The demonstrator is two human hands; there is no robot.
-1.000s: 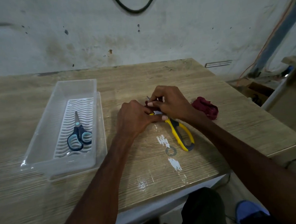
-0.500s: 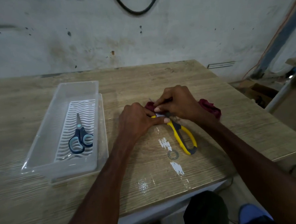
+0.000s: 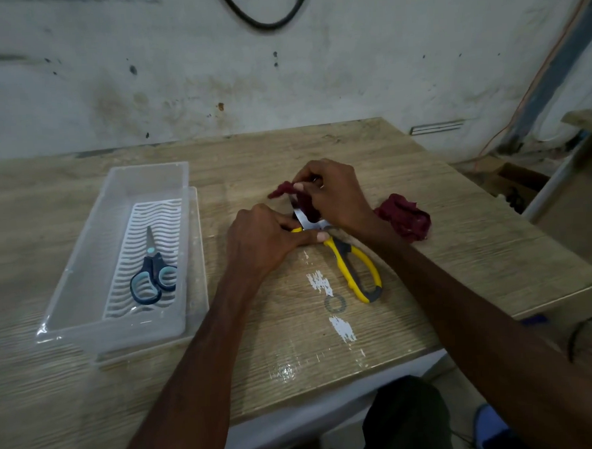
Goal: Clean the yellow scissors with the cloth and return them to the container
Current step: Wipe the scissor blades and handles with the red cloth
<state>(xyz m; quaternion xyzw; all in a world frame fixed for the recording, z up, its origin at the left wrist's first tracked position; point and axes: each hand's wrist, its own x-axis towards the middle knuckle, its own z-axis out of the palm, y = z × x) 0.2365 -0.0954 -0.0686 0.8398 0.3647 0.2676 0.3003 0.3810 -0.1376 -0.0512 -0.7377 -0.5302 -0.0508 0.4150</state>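
yellow scissors (image 3: 339, 259) lie flat on the counter (image 3: 294, 344), handles toward the person. left hand (image 3: 264, 239) grips them at the pivot. right hand (image 3: 337, 194) pinches the red cloth (image 3: 404, 217) on the blade, the rest bunched beside the wrist. clear container (image 3: 84, 269) sits to the left, blue scissors (image 3: 153, 276) inside.
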